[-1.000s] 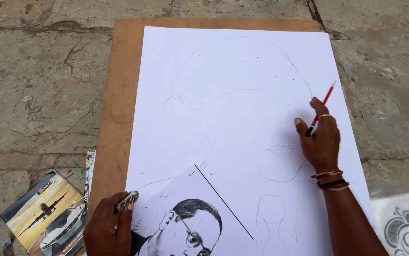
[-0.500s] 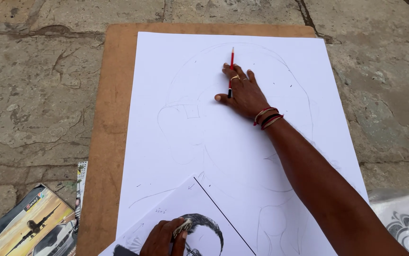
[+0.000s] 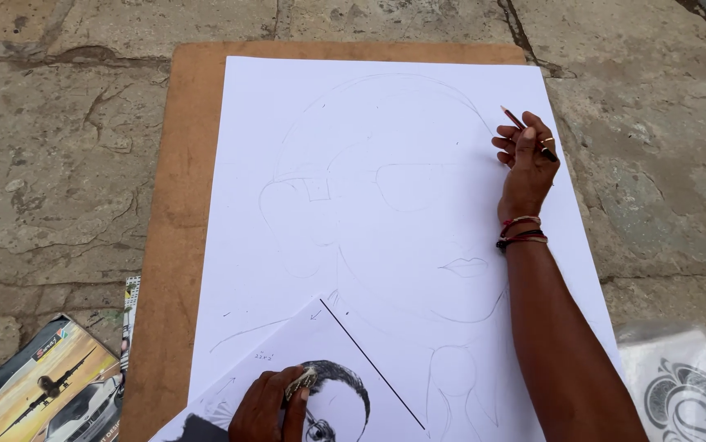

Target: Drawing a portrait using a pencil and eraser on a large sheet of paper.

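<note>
Pencil (image 3: 525, 131) pinched in right hand (image 3: 526, 168) — tip off sketch sheet (image 3: 385, 205)

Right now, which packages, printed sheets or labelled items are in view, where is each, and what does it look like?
Flat box: bottom left on the stone floor, rectangular, orange-yellow with an aeroplane and car picture.
Printed portrait sheet: bottom centre on the drawing paper, white with a black-and-white picture, under the left hand.
Clear plastic bag: bottom right, holding a black-and-white patterned print.

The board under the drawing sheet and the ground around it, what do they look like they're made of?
The board looks like brown hardboard: flat, matte, no visible grain. The ground looks like rough grey stone slabs, cracked, with joints between them. The drawing sheet looks like plain white paper.
</note>
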